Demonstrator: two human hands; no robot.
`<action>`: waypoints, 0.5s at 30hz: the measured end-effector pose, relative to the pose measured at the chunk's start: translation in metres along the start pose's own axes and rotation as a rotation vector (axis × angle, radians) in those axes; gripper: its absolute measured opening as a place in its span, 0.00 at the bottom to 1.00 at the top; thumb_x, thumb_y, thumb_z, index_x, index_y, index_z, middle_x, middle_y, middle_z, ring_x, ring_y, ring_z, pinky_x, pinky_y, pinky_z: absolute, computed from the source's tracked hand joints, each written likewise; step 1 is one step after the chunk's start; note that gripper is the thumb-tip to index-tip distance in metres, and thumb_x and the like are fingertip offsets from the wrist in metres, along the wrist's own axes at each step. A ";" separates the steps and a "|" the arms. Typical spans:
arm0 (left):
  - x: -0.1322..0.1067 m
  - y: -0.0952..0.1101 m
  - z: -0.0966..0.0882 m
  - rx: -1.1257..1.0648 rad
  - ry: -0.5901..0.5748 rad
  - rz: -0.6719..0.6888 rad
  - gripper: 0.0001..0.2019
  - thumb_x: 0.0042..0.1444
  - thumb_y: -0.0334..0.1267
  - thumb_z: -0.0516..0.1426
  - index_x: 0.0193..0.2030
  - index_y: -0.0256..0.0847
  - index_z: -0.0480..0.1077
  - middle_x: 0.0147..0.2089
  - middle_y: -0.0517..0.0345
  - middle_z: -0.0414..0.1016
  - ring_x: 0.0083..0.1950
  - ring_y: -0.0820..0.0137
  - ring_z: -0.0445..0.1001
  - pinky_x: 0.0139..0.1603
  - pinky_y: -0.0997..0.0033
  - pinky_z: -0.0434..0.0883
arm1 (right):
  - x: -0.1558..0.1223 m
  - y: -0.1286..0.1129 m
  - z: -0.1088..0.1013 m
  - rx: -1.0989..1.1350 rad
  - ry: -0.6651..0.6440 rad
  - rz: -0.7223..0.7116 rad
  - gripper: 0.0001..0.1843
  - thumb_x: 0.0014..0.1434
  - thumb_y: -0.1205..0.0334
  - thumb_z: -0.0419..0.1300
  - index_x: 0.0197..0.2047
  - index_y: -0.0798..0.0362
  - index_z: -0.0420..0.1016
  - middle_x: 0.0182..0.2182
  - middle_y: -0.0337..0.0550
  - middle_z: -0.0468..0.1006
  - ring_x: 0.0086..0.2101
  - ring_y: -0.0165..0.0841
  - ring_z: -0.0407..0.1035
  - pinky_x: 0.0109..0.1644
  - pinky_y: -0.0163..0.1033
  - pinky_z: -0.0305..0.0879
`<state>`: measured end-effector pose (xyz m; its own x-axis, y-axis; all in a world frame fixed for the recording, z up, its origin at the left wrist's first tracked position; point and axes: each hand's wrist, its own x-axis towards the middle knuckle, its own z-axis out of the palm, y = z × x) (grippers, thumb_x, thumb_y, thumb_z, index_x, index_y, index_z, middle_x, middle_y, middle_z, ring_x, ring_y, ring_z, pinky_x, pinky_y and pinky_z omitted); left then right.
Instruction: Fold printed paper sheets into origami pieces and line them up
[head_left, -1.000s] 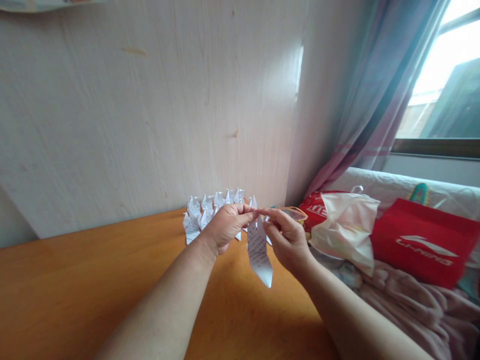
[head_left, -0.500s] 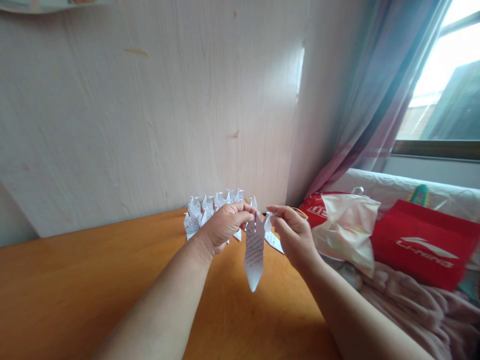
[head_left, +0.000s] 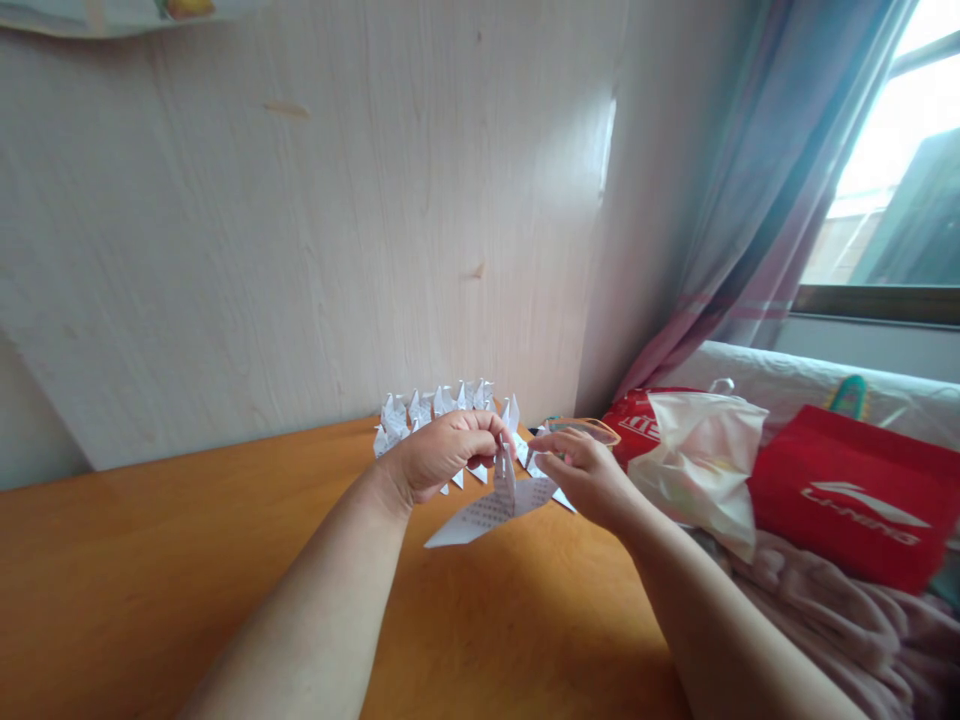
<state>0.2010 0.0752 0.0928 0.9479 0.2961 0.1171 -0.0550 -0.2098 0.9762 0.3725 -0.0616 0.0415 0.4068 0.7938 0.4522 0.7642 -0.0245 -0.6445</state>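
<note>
A folded paper crane (head_left: 484, 516) with printed writing hangs over the table, its two long wings spread out to the left and right. My left hand (head_left: 450, 450) is closed, pinching the crane's upright narrow part between thumb and fingers. Just right of it is my right hand (head_left: 581, 470), its index finger and thumb apart, close to the right wing; no hold on the paper shows. Several finished white paper cranes (head_left: 394, 412) stand in a cluster behind my left hand, which partly covers them. Another folded paper piece (head_left: 564, 500) lies partly behind my right hand.
The brown wooden table (head_left: 225, 570) reaches back to a pale wood-grain wall (head_left: 337, 220). An orange-rimmed object (head_left: 600, 430) lies behind my right hand. To the right are a white plastic bag (head_left: 701, 450), a red bag (head_left: 847, 490) and a pinkish blanket (head_left: 810, 610).
The crane's wings, earlier hanging downward together, are now spread to both sides. My right hand has moved slightly lower and right. The view has shifted a little.
</note>
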 end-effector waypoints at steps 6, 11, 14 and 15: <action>0.001 -0.005 -0.006 0.008 0.024 -0.013 0.08 0.46 0.29 0.54 0.31 0.36 0.74 0.31 0.58 0.73 0.29 0.75 0.61 0.32 0.72 0.59 | -0.004 0.007 -0.001 -0.220 -0.249 -0.098 0.12 0.58 0.64 0.55 0.27 0.50 0.79 0.26 0.40 0.77 0.27 0.32 0.67 0.32 0.36 0.56; 0.002 -0.010 -0.009 0.017 0.022 -0.022 0.09 0.46 0.29 0.54 0.31 0.37 0.75 0.32 0.57 0.73 0.30 0.74 0.63 0.33 0.72 0.61 | -0.005 0.005 -0.001 -0.174 -0.355 -0.084 0.11 0.57 0.66 0.55 0.30 0.51 0.79 0.26 0.39 0.78 0.29 0.32 0.68 0.33 0.36 0.57; 0.003 -0.012 -0.007 0.013 0.016 -0.036 0.08 0.47 0.29 0.54 0.32 0.37 0.74 0.31 0.58 0.72 0.29 0.75 0.63 0.31 0.73 0.60 | -0.006 0.002 0.001 -0.122 -0.343 -0.026 0.10 0.58 0.63 0.56 0.32 0.52 0.78 0.27 0.38 0.77 0.29 0.31 0.67 0.32 0.36 0.56; 0.004 -0.012 -0.007 0.008 0.015 -0.043 0.08 0.47 0.29 0.54 0.32 0.37 0.74 0.30 0.59 0.72 0.29 0.75 0.63 0.31 0.73 0.60 | -0.006 0.001 0.002 -0.100 -0.343 -0.010 0.10 0.59 0.62 0.56 0.33 0.52 0.78 0.27 0.38 0.76 0.29 0.31 0.66 0.31 0.36 0.56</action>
<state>0.2032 0.0851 0.0823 0.9447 0.3186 0.0779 -0.0120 -0.2039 0.9789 0.3697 -0.0651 0.0370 0.2206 0.9516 0.2141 0.8192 -0.0616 -0.5702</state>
